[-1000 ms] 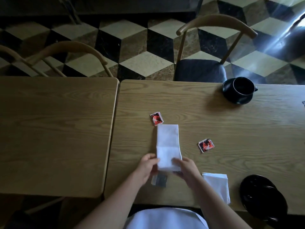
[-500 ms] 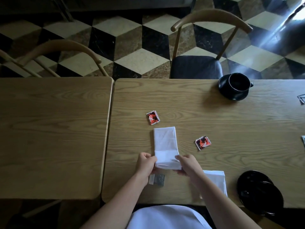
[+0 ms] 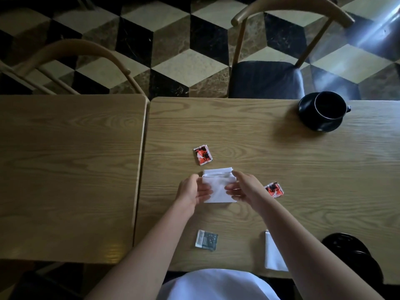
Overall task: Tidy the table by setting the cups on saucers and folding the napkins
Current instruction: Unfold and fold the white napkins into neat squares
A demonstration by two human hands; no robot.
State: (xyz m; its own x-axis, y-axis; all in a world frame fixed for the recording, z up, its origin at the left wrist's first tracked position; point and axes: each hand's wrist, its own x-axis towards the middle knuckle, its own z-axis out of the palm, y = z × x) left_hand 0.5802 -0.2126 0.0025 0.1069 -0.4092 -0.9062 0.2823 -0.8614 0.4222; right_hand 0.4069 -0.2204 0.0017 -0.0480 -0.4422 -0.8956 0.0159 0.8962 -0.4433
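Napkin: the white napkin [image 3: 218, 187] lies near the middle of the right-hand tabletop [image 3: 281, 169], doubled over so its near edge almost meets the far one.
Hands: the left hand [image 3: 192, 192] pinches the napkin's left side and the right hand [image 3: 242, 189] pinches its right side, fingers curled over the upper layer.
Handling: judged thin, light and limp; it should crease under slight pressure but slides easily on smooth wood. Best held at the two side edges near the corners, then flattened along the fold.
Second napkin: another folded napkin [image 3: 273, 254] lies at 5 o'clock from the first, near the tabletop edge, partly hidden by the right forearm.
Cup: a black cup [image 3: 330, 107] stands on a black saucer [image 3: 311, 121] at 2 o'clock, well apart.
Dark crockery: black dishes [image 3: 350, 250] at 4 o'clock; what they are I cannot tell.
Packets: red packet [image 3: 202, 156] at 11 o'clock, just beyond the napkin; another red packet [image 3: 274, 190] at 3 o'clock beside the right wrist; grey packet [image 3: 206, 239] at 6 o'clock.
Obstacles: the far red packet sits nearest the fold and could be nudged.
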